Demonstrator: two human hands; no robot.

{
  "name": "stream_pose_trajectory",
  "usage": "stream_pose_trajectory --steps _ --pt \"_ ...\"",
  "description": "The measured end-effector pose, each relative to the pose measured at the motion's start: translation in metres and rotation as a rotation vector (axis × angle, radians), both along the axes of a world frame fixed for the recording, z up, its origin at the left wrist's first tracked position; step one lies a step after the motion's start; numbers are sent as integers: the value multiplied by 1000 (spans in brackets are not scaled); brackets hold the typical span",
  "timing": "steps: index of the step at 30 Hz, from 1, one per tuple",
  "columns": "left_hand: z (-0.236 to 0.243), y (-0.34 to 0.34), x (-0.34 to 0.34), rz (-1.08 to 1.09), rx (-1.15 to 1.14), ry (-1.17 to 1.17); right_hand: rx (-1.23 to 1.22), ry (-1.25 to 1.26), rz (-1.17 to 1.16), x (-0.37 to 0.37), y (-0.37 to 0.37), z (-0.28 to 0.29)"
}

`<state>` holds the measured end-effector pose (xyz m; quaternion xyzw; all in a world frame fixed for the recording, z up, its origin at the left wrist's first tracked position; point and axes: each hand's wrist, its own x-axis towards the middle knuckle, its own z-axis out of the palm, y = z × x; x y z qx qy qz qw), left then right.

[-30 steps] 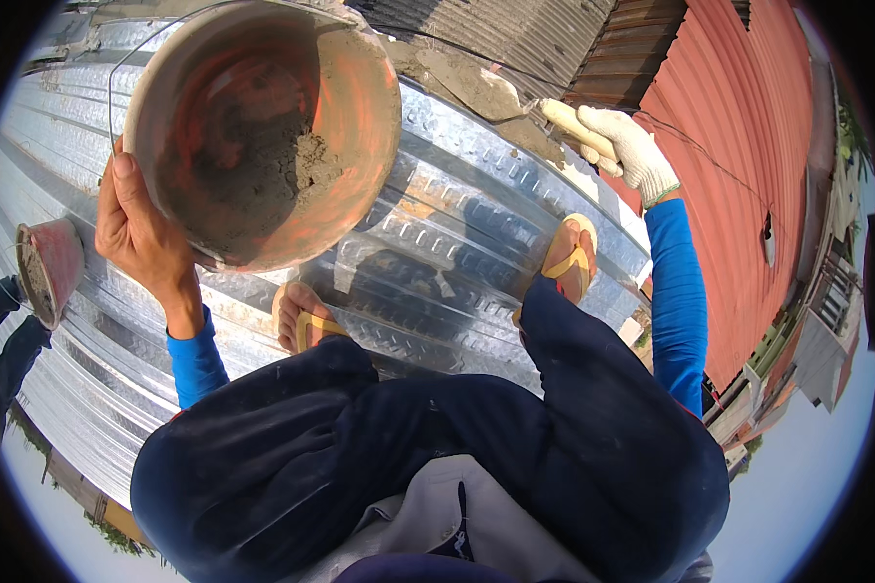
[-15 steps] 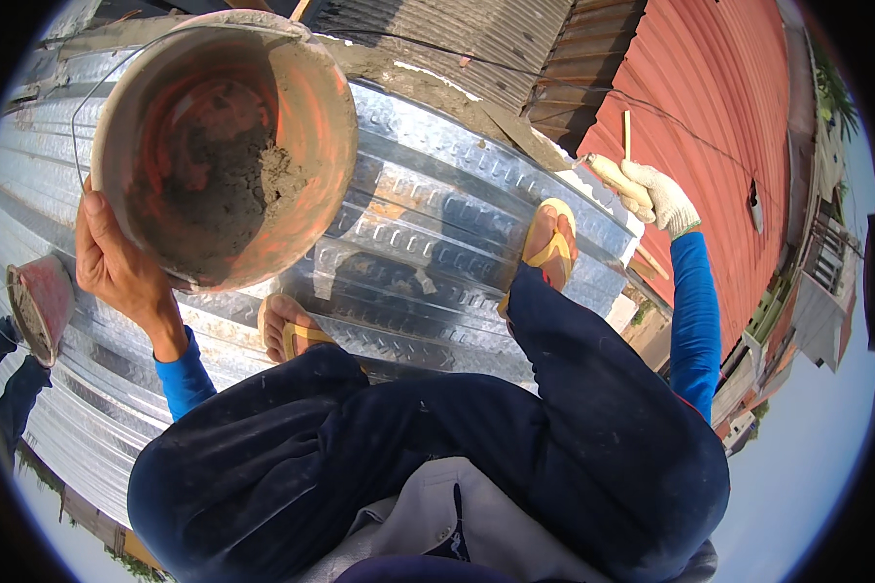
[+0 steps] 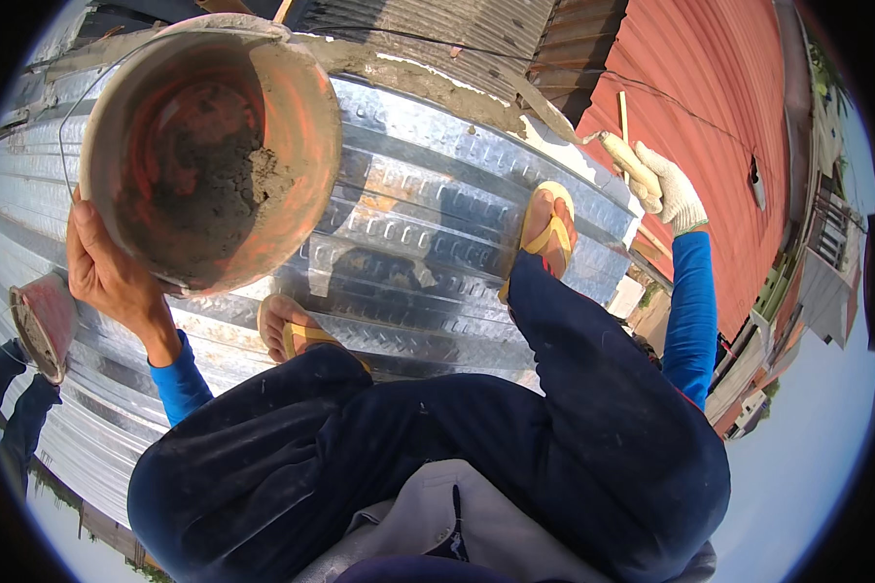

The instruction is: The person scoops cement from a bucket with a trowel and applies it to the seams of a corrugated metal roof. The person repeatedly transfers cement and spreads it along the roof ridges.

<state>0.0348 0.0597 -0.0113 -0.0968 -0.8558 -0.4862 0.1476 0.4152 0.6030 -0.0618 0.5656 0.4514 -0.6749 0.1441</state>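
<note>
My bare left hand (image 3: 117, 277) grips the lower left side of a large bucket (image 3: 306, 209), which is tilted so its inside faces me. Grey mortar (image 3: 209, 209) coats the reddish inner wall and lies in a lump at the bottom. Out to the right, my right hand (image 3: 673, 189) wears a white knit glove and is closed round the pale handle of a trowel (image 3: 627, 163). Its blade points up and left, over the roof edge beside a band of mortar (image 3: 447, 89). The glove partly hides the fingers.
I squat on shiny ribbed metal roofing (image 3: 408, 233) in yellow flip-flops (image 3: 549, 228). Red corrugated roofing (image 3: 700, 126) lies to the right, and a thin dark cable crosses it. At far left another person's dark-clothed limbs (image 3: 24, 418) are near a smaller red bucket (image 3: 53, 316).
The large bucket has shifted slightly left with my left hand. My right hand and the trowel have moved a little up and to the right, the blade now farther from me.
</note>
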Motion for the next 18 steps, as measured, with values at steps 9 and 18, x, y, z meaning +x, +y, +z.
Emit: stream_pose_trajectory --steps 9,18 --pt "-4 -6 -1 27 15 -2 -236 2 -35 -15 8 11" --pt "-9 -12 -4 22 48 -6 -66 -57 163 19 3 18"
